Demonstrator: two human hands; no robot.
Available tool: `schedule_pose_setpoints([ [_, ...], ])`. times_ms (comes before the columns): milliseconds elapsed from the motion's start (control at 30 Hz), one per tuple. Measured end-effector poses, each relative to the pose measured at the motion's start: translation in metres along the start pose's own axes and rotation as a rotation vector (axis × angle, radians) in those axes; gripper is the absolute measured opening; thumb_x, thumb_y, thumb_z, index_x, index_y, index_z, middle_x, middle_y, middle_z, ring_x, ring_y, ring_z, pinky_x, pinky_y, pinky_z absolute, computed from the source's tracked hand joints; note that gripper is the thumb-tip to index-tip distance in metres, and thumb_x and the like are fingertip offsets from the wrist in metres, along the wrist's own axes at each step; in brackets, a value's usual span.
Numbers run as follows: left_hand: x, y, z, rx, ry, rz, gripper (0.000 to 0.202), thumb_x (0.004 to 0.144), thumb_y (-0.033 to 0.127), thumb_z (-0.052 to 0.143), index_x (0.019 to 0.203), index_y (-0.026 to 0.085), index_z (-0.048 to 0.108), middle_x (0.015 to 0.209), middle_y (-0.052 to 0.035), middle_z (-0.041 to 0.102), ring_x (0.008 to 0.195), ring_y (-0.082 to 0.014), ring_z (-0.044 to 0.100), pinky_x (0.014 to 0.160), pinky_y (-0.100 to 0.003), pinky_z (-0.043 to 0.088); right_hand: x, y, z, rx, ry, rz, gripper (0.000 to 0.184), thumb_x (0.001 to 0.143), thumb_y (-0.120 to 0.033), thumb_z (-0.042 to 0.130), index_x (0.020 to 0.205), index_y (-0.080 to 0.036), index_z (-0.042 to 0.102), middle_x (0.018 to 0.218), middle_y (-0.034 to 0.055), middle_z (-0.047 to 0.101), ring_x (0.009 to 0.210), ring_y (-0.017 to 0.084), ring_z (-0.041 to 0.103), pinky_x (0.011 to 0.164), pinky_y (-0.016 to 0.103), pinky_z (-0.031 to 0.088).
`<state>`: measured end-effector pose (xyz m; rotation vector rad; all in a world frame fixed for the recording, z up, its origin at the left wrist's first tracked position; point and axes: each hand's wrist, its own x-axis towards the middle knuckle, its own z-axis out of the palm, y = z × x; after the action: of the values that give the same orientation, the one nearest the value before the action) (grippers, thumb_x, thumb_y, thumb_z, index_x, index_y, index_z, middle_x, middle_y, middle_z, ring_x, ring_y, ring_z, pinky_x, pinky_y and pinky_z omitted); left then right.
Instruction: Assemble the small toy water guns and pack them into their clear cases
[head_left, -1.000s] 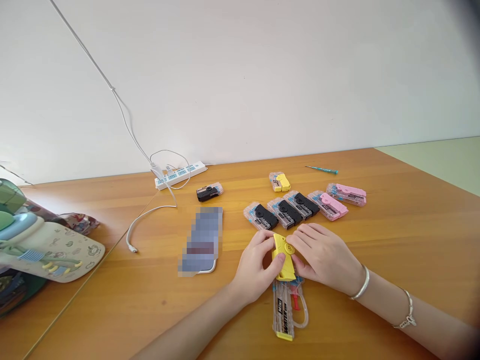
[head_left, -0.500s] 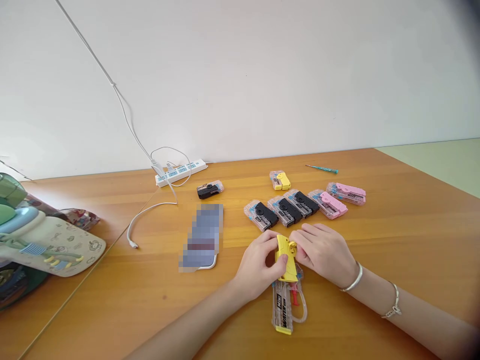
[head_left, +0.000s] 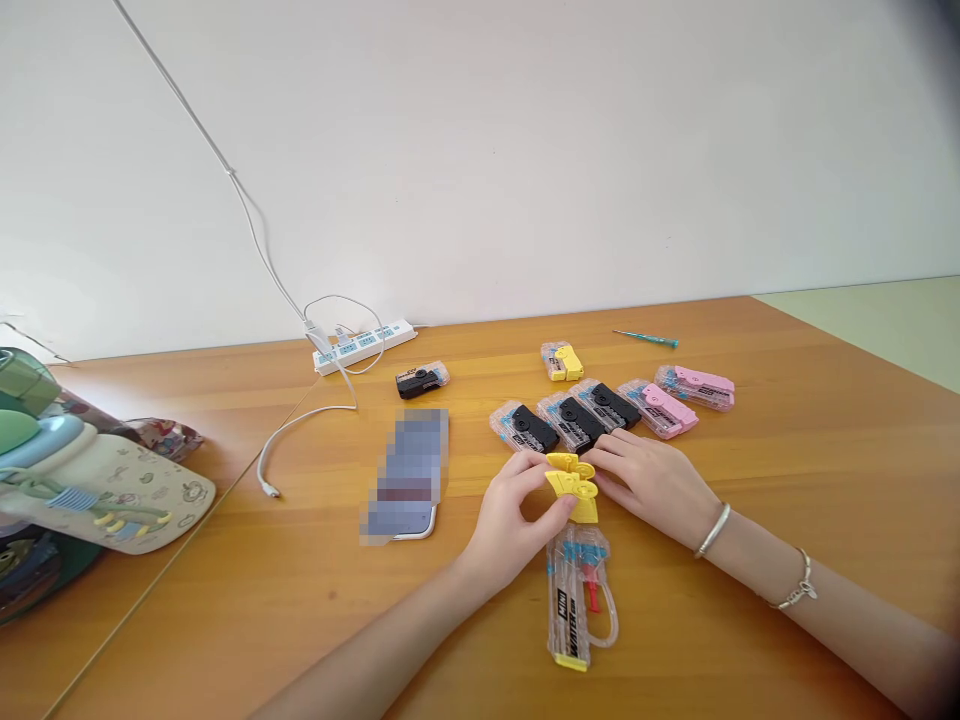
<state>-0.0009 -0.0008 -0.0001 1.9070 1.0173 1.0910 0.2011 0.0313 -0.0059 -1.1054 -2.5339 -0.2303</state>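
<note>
Between my two hands is a yellow plastic casing (head_left: 576, 488), its two sides spread apart and its round hinge parts facing right. My left hand (head_left: 517, 515) pinches it from the left, thumb on the near side and fingers behind. From the right, my right hand (head_left: 649, 485) has its curled fingertips at the casing's hinge end; those tips are partly hidden. Just below lies a clear mini water gun body (head_left: 568, 605) with a yellow end, blue inner parts, a red trigger piece and a looped clear tube. Neither hand touches this body.
Beyond my hands lie several folded water guns: black (head_left: 577, 420), pink (head_left: 697, 387) and yellow (head_left: 568, 361). A teal screwdriver (head_left: 652, 339) lies behind them. Leftward are a phone (head_left: 416, 465), a power strip (head_left: 367, 347), a white cable (head_left: 300, 413) and a bottle (head_left: 150, 490).
The yellow casing has been tilted and lifted away from the clear body, whose top now shows. The right hand has shifted slightly around the casing's hinge end.
</note>
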Motion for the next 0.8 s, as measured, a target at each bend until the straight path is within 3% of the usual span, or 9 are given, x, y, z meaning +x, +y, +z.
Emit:
schedule_pose_setpoints([
  [367, 0.000, -0.003, 0.001, 0.140, 0.088, 0.083, 0.019, 0.077, 0.012, 0.058, 0.084, 0.023, 0.070, 0.095, -0.0045, 0.057, 0.095, -0.0186, 0.055, 0.087, -0.033, 0.046, 0.002, -0.016, 0.004, 0.182, -0.039, -0.078, 0.008, 0.086, -0.017, 0.054, 0.094, -0.018, 0.057, 0.090, 0.0057, 0.061, 0.086, 0.021, 0.055, 0.072, 0.035, 0.050],
  [433, 0.000, -0.002, 0.001, 0.142, 0.084, 0.106, 0.020, 0.076, 0.010, 0.058, 0.083, 0.023, 0.070, 0.095, -0.0042, 0.057, 0.094, -0.0181, 0.056, 0.086, -0.033, 0.047, 0.003, -0.016, 0.003, 0.217, -0.031, -0.037, 0.003, 0.084, -0.015, 0.055, 0.085, -0.018, 0.055, 0.085, 0.0048, 0.060, 0.083, 0.020, 0.055, 0.069, 0.033, 0.050],
  [533, 0.000, -0.001, 0.000, 0.145, 0.083, 0.133, 0.021, 0.075, 0.008, 0.057, 0.082, 0.023, 0.070, 0.095, -0.0040, 0.058, 0.092, -0.0173, 0.057, 0.084, -0.032, 0.048, 0.003, -0.014, 0.002, 0.311, 0.002, 0.059, 0.010, 0.080, -0.011, 0.056, 0.078, -0.019, 0.052, 0.080, 0.0030, 0.060, 0.080, 0.019, 0.056, 0.066, 0.030, 0.049],
  [800, -0.001, -0.003, -0.001, 0.203, 0.112, 0.182, 0.024, 0.074, 0.006, 0.055, 0.082, 0.024, 0.070, 0.096, -0.0041, 0.058, 0.092, -0.0178, 0.057, 0.085, -0.033, 0.048, 0.003, -0.011, -0.008, 0.613, 0.161, 0.347, 0.002, 0.086, -0.023, 0.050, 0.086, -0.022, 0.051, 0.085, 0.0022, 0.063, 0.082, 0.019, 0.062, 0.075, 0.034, 0.050],
])
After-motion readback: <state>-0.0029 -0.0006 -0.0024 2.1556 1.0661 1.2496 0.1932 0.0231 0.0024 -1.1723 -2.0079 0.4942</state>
